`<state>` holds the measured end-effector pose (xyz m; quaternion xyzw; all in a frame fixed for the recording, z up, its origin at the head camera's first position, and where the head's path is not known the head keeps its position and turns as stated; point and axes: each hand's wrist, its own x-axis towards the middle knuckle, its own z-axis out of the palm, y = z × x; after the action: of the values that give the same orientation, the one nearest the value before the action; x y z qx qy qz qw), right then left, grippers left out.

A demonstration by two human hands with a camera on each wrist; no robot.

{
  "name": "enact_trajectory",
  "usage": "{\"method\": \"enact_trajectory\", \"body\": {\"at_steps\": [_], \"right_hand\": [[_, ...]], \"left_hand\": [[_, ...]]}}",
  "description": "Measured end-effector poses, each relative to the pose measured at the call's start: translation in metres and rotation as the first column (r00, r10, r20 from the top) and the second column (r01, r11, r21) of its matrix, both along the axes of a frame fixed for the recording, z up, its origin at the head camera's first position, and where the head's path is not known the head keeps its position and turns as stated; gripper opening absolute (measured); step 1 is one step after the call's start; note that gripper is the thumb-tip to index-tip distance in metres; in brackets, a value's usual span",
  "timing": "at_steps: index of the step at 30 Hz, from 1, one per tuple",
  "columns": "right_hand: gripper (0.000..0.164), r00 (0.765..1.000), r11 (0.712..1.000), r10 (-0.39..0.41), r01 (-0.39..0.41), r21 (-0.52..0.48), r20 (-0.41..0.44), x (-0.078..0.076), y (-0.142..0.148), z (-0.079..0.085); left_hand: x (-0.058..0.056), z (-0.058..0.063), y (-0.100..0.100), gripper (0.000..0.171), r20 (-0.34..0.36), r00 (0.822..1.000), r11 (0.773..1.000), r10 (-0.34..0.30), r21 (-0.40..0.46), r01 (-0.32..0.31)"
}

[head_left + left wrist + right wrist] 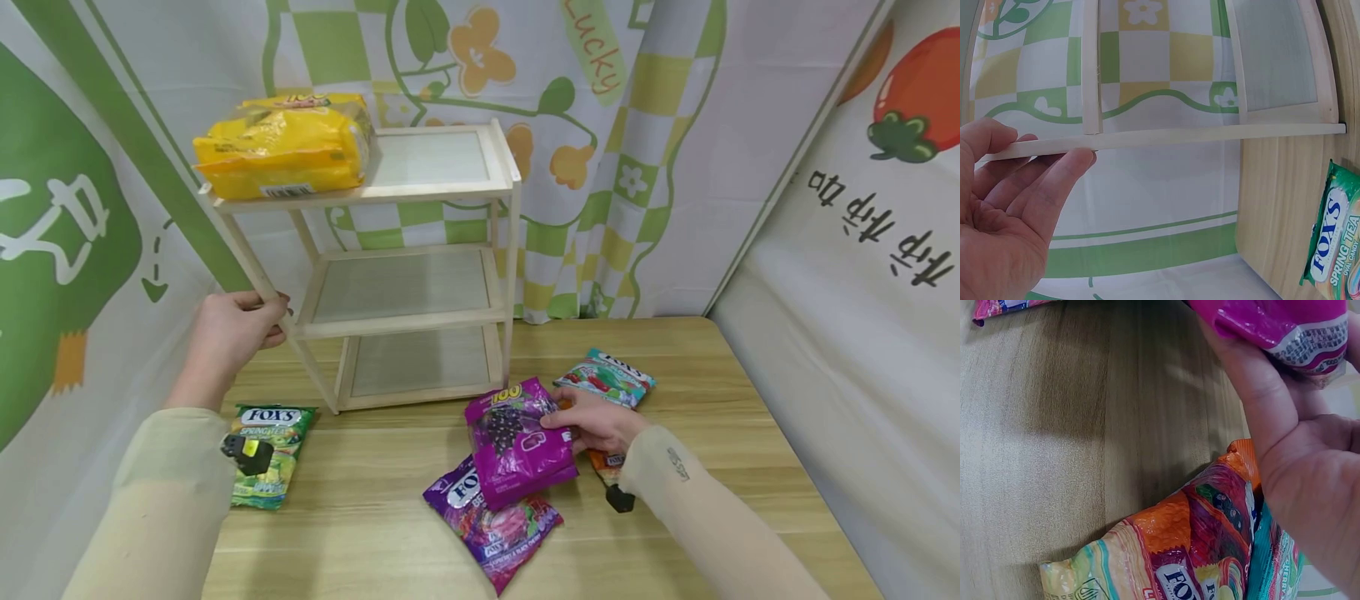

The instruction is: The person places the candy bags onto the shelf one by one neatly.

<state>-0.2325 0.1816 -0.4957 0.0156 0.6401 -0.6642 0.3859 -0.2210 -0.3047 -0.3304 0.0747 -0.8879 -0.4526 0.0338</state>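
Observation:
My left hand (pixel 238 329) pinches the left front post of a small wooden shelf (pixel 401 323); the left wrist view shows thumb and fingers around the thin post (pixel 1166 135). In my right hand (pixel 600 421) is a magenta candy bag (pixel 517 442) with grapes printed on it, gripped by its right side. That bag overlaps a purple FOX'S candy bag (pixel 495 533) lying on the table. Under and behind the right hand lie an orange FOX'S bag (pixel 1179 531) and a teal FOX'S bag (pixel 607 377), both partly hidden by the hand in the head view.
A yellow package (pixel 285 148) lies on the left of the shelf's top board, overhanging its edge. A green FOX'S Spring Tea bag (pixel 273 458) lies on the wooden table (pixel 360 508) by the left sleeve. Printed curtains (pixel 570 275) hang behind the shelf and along both sides.

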Motion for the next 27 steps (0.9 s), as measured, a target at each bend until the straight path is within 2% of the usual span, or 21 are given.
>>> {"method": "enact_trajectory", "body": {"at_steps": [8,15,27], "right_hand": [[0.078,0.998,1.000,0.002,-0.001,0.026,-0.061,0.001,0.003,0.005],[0.069,0.993,1.000,0.014,-0.014,0.001,-0.118,-0.001,0.006,0.007],[0.070,0.986,1.000,0.010,-0.011,-0.008,-0.166,0.000,0.007,0.012]], "left_hand": [[-0.001,-0.001,-0.001,0.057,0.001,1.000,1.000,-0.008,0.004,0.008],[-0.001,0.000,-0.001,0.057,-0.001,1.000,1.000,-0.007,0.020,0.007],[0.000,0.000,0.000,0.058,-0.008,1.000,1.000,-0.009,0.023,0.009]]}}
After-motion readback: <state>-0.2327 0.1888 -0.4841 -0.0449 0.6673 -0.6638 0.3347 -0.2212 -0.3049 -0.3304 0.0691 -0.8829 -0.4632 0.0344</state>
